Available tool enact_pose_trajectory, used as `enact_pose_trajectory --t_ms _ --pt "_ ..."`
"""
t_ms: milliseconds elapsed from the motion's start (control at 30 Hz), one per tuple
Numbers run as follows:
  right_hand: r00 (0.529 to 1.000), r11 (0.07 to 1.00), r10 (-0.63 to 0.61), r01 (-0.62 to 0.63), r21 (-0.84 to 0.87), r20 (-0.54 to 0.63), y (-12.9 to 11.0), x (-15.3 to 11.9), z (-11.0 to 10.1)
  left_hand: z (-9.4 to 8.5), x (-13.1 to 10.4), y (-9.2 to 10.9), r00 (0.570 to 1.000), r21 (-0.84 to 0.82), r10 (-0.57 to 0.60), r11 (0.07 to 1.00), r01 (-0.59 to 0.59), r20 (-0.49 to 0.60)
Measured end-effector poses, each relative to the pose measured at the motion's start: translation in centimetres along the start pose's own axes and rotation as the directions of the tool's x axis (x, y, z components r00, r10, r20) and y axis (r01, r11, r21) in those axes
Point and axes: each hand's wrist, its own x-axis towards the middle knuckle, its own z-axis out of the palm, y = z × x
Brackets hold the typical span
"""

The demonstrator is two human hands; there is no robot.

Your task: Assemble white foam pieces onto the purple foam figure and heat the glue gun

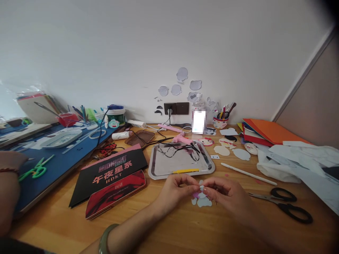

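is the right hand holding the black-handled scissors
No, the scissors lie on the wooden table while the right hand pinches a pale cutout.

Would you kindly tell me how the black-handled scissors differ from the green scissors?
Colour: the black-handled scissors have dark handles, while the green scissors have bright green ones.
Place: the black-handled scissors lie on the wooden table beside the right hand; the green scissors lie on the blue surface at far left.
Both have finger loops.
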Motion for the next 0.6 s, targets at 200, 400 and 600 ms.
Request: enact_pose_trajectory --t_ms 200,400,600 --pt "0.996 0.991 0.074 -0.079 0.105 0.053 0.7 0.4 -0.3 0.0 0.2 0.0 0.996 -0.073 -0.087 0.994 0.085 -0.023" --pt "0.988 0.973 0.118 -0.134 0.186 0.096 1.3 1.0 -0.8 0.2 0.3 0.5 0.99 -0.114 -0.136 0.985 0.131 -0.032" --pt "0.967 0.973 0.17 -0.134 0.19 -0.188 0.7 1.1 -3.2 -0.4 0.5 0.7 0.959 -0.141 -0.052 0.99 0.013 -0.28"
